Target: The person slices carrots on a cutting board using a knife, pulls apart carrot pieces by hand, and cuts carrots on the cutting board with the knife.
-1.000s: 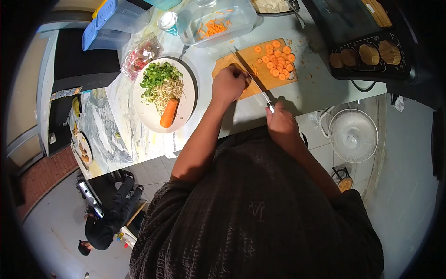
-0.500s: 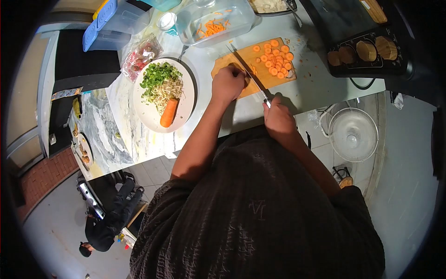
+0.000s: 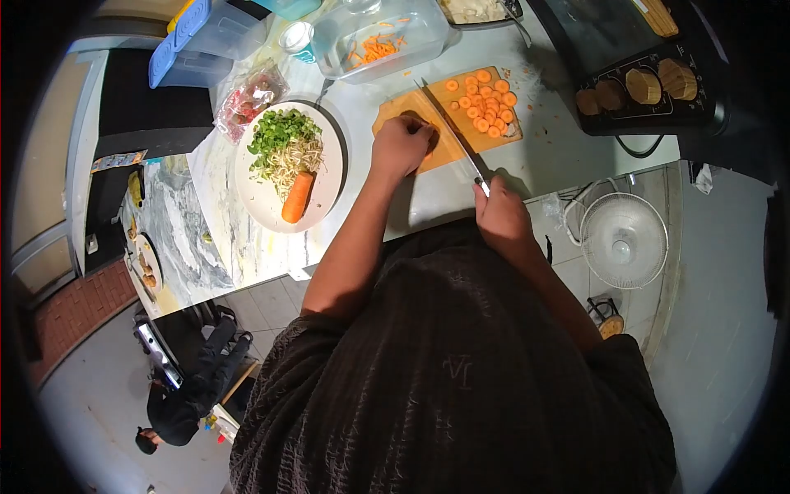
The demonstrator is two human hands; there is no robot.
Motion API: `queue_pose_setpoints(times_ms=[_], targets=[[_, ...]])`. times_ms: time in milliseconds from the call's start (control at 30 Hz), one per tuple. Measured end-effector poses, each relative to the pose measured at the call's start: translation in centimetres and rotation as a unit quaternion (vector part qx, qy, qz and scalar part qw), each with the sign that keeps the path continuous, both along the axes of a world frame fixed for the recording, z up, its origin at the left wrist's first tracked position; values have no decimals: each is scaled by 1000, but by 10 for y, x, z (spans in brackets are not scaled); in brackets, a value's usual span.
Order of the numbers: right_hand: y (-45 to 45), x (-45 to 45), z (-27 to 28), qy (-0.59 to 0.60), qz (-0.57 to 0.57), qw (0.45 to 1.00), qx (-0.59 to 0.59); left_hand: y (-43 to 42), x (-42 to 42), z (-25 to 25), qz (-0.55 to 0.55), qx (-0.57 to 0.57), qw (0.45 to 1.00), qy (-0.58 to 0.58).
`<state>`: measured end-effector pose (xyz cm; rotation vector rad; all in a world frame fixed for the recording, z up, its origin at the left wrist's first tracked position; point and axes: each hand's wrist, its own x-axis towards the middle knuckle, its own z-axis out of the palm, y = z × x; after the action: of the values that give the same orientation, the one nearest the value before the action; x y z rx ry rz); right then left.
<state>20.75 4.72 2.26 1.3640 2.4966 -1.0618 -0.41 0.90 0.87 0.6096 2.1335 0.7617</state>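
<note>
My right hand (image 3: 502,214) is closed around the handle of a knife (image 3: 454,133), its long blade slanting up and left across the wooden cutting board (image 3: 397,109). On the board's left part rests my left hand (image 3: 398,148), its fingers curled together just left of the blade. Whatever they pinch is hidden under them. Round carrot slices (image 3: 485,103) lie heaped on the board's right side. Left of the board, a plate (image 3: 251,206) bears chopped greens (image 3: 280,133), bean sprouts (image 3: 284,163) and a peeled carrot piece (image 3: 297,198).
Behind the board stands a clear plastic container (image 3: 424,64) with carrot strips (image 3: 378,49). A plastic bag (image 3: 251,99) and a small tub (image 3: 297,39) are near the plate. A black oven with knobs (image 3: 642,86) stands at right. Another person (image 3: 185,399) is at lower left.
The knife has shifted slightly right, away from my left hand, with my right hand. Thin orange strips seen beside the blade earlier no longer show. My left hand stays almost in place.
</note>
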Motion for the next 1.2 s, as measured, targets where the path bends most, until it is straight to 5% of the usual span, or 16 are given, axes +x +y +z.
queue_pose_setpoints(times_ms=[1200], targets=[[1,-13,11,-24,12,999,-35,-1,5,2,-22,14,995,96]])
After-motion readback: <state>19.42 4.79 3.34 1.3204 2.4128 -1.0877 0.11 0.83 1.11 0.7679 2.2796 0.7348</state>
